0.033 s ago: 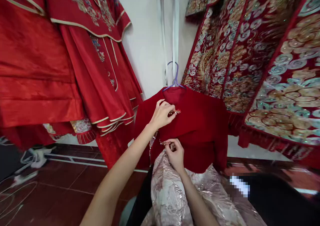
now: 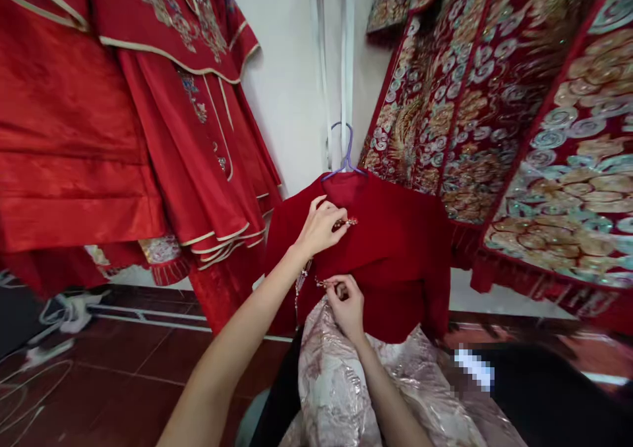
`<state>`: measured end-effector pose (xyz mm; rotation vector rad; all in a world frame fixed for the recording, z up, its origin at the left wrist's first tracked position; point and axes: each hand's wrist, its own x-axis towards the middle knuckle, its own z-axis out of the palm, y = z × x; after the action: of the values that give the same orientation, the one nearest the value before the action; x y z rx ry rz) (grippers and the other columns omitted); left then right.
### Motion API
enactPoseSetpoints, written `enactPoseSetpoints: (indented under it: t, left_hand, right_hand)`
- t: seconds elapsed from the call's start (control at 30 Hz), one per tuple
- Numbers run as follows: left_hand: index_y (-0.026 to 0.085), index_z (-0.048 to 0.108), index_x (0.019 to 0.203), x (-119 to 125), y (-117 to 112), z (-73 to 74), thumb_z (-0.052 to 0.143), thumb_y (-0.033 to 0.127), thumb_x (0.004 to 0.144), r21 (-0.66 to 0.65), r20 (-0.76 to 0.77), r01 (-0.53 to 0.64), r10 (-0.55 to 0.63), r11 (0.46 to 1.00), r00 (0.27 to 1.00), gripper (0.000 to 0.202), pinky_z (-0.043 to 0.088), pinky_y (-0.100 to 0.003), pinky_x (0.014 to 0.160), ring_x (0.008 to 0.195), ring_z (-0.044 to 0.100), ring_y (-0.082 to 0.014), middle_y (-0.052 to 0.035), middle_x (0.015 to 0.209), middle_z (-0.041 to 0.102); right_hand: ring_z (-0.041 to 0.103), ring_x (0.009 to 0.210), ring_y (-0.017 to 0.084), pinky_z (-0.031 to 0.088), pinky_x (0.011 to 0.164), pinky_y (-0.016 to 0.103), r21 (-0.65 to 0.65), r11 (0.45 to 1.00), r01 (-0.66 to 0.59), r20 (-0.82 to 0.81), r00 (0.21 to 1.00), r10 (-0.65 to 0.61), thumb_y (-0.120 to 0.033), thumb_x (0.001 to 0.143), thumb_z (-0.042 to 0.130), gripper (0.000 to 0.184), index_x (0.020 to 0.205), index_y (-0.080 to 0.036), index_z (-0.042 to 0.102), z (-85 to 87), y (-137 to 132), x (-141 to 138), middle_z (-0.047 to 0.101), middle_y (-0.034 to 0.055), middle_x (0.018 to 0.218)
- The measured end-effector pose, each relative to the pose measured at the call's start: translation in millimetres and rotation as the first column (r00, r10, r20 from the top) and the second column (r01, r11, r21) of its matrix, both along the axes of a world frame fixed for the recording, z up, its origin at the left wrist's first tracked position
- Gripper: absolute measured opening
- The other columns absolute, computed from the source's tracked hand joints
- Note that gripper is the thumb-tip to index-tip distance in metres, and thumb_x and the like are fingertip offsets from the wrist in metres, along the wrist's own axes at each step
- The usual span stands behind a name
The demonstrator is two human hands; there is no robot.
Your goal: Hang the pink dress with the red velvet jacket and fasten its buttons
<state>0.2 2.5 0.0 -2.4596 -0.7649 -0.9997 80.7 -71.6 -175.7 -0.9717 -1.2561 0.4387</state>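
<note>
A dark red jacket (image 2: 390, 256) hangs on a purple hanger (image 2: 347, 157) in front of me. My left hand (image 2: 324, 226) is at its upper chest, thumb and fingers pinched on a small beaded ornament (image 2: 352, 221) whose end sticks out to the right. Lower down, my right hand (image 2: 347, 302) is closed in a pinch on a thin beaded piece (image 2: 321, 283); its fingers hide part of it. A beaded strand (image 2: 298, 285) dangles left of that, partly behind my left forearm. Shiny pale pink fabric (image 2: 331, 374) lies below, under my right forearm.
Red garments with cream piping (image 2: 192, 137) hang on the left. Heavily embroidered red and gold garments (image 2: 459, 104) hang on the right. White cables (image 2: 34, 381) and a metal rack bar (image 2: 148, 316) are low at left. A black surface (image 2: 554, 387) is at lower right.
</note>
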Motion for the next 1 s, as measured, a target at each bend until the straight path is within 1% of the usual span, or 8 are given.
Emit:
enactPoseSetpoints:
  t: [0.2,0.3,0.43,0.5,0.63,0.77,0.9,1.0]
  left_hand:
    - [0.021,0.061,0.086,-1,4,4.4,0.043,0.026,0.093,0.052,-0.076,0.023,-0.019,0.998,0.997,0.02,0.017,-0.05,0.116,0.081,0.057,-0.014,0.0019,0.073,0.062]
    - [0.019,0.061,0.091,-4,-3,8.5,0.037,0.027,0.095,0.079,-0.12,0.001,0.008,0.997,0.993,0.025,0.015,-0.051,0.117,0.08,0.058,-0.0146,0.0008,0.075,0.063]
    - [0.017,0.059,0.094,-13,-11,7.8,0.03,0.025,0.096,0.136,-0.154,-0.12,0.14,0.983,0.978,0.031,0.016,-0.052,0.115,0.076,0.059,-0.0157,-0.0023,0.079,0.066]
    - [0.015,0.059,0.098,-18,-10,3.2,0.032,0.023,0.094,0.164,-0.16,-0.221,0.247,0.961,0.956,0.029,0.018,-0.052,0.114,0.075,0.06,-0.0175,-0.0041,0.078,0.066]
    - [0.006,0.05,0.122,-23,-3,-8.3,0.039,0.015,0.086,0.171,-0.096,-0.449,0.468,0.877,0.878,0.039,0.023,-0.052,0.109,0.09,0.059,-0.0247,-0.0129,0.092,0.067]
    - [0.0,0.04,0.134,-24,1,-10.6,0.038,0.013,0.084,0.118,-0.069,-0.568,0.578,0.814,0.813,0.051,0.024,-0.052,0.108,0.104,0.054,-0.0287,-0.0193,0.113,0.062]
    - [0.001,0.037,0.139,-29,-1,-11.7,0.037,0.021,0.088,0.086,-0.066,-0.629,0.635,0.772,0.77,0.055,0.014,-0.053,0.114,0.111,0.051,-0.0297,-0.0189,0.123,0.058]
    - [0.001,0.037,0.14,-30,-6,-23.4,0.033,0.031,0.092,0.069,-0.036,-0.661,0.664,0.748,0.747,0.057,0.005,-0.054,0.116,0.116,0.049,-0.0308,-0.0191,0.128,0.055]
  right_hand:
    - [0.043,0.058,0.009,0.037,0.055,0.022,0.026,1.0,0.01,0.017,1.0,-0.011,-0.017,0.081,0.056,0.007,0.081,-0.016,0.062,2.5,-3,0,0.051,-0.0013,0.075]
    - [0.046,0.062,0.01,0.04,0.058,0.024,0.132,0.983,0.13,0.029,0.99,-0.135,-0.018,0.081,0.056,0.006,0.081,-0.017,0.062,14.2,-13,3,0.052,0.0018,0.083]
    - [0.053,0.092,0.021,0.045,0.083,0.037,0.304,0.827,0.473,-0.03,0.872,-0.488,-0.019,0.079,0.057,0.008,0.086,-0.018,0.06,62.1,-17,14,0.052,0.007,0.093]
    - [0.048,0.111,0.026,0.036,0.098,0.048,0.318,0.742,0.59,-0.024,0.788,-0.616,-0.021,0.077,0.057,0.026,0.103,-0.018,0.057,94.3,-6,20,0.05,0.0116,0.11]
    - [0.025,0.134,0.036,0.019,0.105,0.062,0.269,0.717,0.643,0.131,0.713,-0.688,-0.032,0.073,0.057,0.069,0.135,-0.016,0.033,138.9,32,27,0.028,0.0202,0.143]
    - [0.011,0.141,0.036,0.01,0.107,0.066,0.267,0.747,0.609,0.337,0.667,-0.665,-0.024,0.071,0.049,0.078,0.143,-0.015,0.02,140.1,50,41,0.012,0.0198,0.152]
    - [0.014,0.141,0.034,0.008,0.109,0.064,0.303,0.73,0.612,0.45,0.583,-0.676,-0.017,0.07,0.046,0.077,0.144,-0.016,0.022,128.1,35,81,0.016,0.0169,0.153]
    - [0.016,0.141,0.035,0.009,0.109,0.065,0.33,0.73,0.599,0.536,0.518,-0.667,-0.021,0.074,0.049,0.071,0.142,-0.019,0.027,124.9,21,115,0.019,0.0154,0.153]
